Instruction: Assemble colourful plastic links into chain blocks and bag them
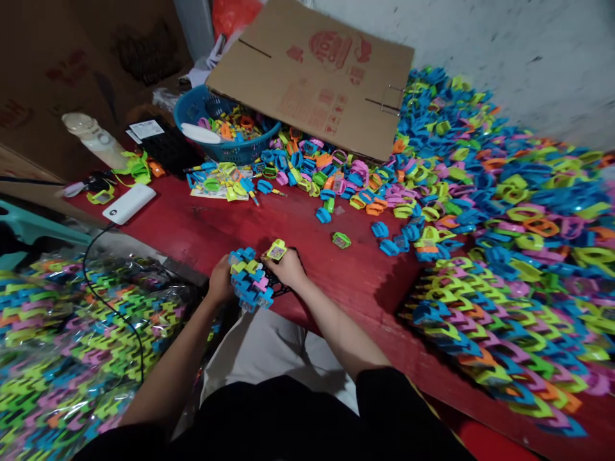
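My hands sit at the near edge of a red wooden table (307, 256). My left hand (221, 280) grips a bunched cluster of linked plastic toy watches (248, 280), mostly blue with some pink and yellow. My right hand (288, 269) holds a lime plastic toy watch (277, 250) against the top of that cluster, and a dark strap (276, 286) shows under its palm. A loose lime toy watch (341, 240) lies on the table just beyond my right hand, apart from it.
Large heaps of loose and interlinked toy watches (504, 192) cover the table's right side. A clear bag of linked watches (81, 339) lies at lower left. Farther back are a blue basket (225, 128), a cardboard sheet (312, 77), a white power bank (129, 203) and a bottle (95, 139).
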The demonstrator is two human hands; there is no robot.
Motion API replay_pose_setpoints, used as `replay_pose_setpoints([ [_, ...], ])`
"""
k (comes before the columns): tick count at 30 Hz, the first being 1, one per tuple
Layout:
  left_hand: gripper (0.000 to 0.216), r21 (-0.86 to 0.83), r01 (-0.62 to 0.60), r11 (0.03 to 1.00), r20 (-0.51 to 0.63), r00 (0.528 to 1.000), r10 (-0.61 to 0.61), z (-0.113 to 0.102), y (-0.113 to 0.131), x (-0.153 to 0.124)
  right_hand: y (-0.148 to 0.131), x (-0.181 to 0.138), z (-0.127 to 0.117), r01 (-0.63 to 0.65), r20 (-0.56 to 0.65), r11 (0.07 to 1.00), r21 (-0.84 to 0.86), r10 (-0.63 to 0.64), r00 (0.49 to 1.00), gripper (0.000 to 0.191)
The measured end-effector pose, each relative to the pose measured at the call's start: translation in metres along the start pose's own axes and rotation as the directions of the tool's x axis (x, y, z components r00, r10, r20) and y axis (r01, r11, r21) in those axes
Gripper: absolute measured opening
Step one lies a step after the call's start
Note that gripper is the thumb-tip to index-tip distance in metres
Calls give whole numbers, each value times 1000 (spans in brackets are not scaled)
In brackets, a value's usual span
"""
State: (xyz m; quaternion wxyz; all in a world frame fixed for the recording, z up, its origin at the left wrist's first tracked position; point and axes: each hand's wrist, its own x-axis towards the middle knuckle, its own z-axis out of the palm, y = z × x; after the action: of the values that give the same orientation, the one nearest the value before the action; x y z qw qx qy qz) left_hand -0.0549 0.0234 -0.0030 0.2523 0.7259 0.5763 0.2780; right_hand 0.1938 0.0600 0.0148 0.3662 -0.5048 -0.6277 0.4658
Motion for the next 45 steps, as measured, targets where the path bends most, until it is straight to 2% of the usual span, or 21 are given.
replay_pose_setpoints([
  [6, 19, 31, 6, 1000, 26, 1000, -6, 2, 5, -1, -7, 0, 3, 41, 54, 990, -132, -35, 998, 3],
  [11, 17, 6, 0, 1000, 12, 1000, 0, 6, 4, -1, -12, 2, 8, 108, 130, 940, -323, -69, 989, 15],
  [14, 18, -8, -29, 1000, 18, 999, 30, 7, 3, -2, -15, 3, 5, 125, 155, 933, -338, -76, 985, 15],
  [16, 17, -15, -44, 999, 18, 999, 44, 7, 5, -4, -17, 8, -7, 119, 201, 949, -291, -61, 978, 14],
  [18, 18, -24, -49, 999, 20, 999, 49, 7, 6, -6, -19, 23, -26, 106, 388, 974, -199, -21, 921, 12],
  [20, 20, -31, -55, 998, 28, 998, 56, 7, 8, -7, -22, 53, -43, 108, 588, 987, -120, -17, 809, 15],
  [21, 20, -31, -59, 998, 30, 998, 60, 7, 8, -8, -25, 73, -48, 143, 599, 983, -112, -48, 799, 18],
  [22, 20, -28, -63, 998, 27, 998, 64, 8, 8, -8, -30, 95, -48, 205, 524, 970, -129, -109, 845, 21],
  [23, 20, -26, -68, 997, 21, 997, 68, 8, 7, -8, -35, 119, -43, 281, 400, 944, -173, -194, 896, 23],
  [24, 20, -25, -75, 997, 12, 997, 75, 8, 7, -8, -42, 145, -33, 358, 282, 904, -233, -289, 915, 27],
  [25, 19, -27, -84, 996, 5, 996, 84, 9, 6, -8, -50, 170, -18, 420, 223, 860, -290, -365, 904, 32],
  [26, 19, -31, -94, 995, -1, 996, 94, 9, 6, -8, -59, 194, 0, 466, 217, 819, -336, -414, 884, 35],
  [28, 16, -36, -97, 995, -9, 995, 97, 10, 7, -9, -80, 237, 42, 536, 316, 739, -408, -437, 842, 42],
  [31, 10, -15, -59, 998, -21, 998, 58, 11, 9, -11, -110, 284, 98, 543, 438, 641, -543, -336, 834, 57],
  [33, 5, 1, -57, 998, -24, 998, 57, 12, 9, -12, -123, 303, 125, 487, 452, 602, -633, -223, 864, 70],
  [35, 2, 2, -77, 997, -23, 997, 77, 13, 8, -14, -127, 313, 141, 412, 433, 570, -711, -107, 895, 80],
  [37, 5, -8, -94, 995, -21, 995, 94, 14, 6, -16, -125, 318, 148, 356, 399, 536, -765, -38, 916, 87],
  [39, 9, -17, -99, 995, -20, 995, 98, 15, 5, -17, -120, 318, 147, 352, 393, 503, -789, -27, 919, 86],
  [42, 8, -17, -86, 996, -18, 996, 85, 15, 5, -16, -110, 310, 132, 409, 442, 451, -793, -37, 896, 75],
  [45, 6, -21, -61, 998, -16, 998, 61, 14, 7, -15, -99, 294, 108, 454, 480, 399, -797, -37, 876, 65],
])
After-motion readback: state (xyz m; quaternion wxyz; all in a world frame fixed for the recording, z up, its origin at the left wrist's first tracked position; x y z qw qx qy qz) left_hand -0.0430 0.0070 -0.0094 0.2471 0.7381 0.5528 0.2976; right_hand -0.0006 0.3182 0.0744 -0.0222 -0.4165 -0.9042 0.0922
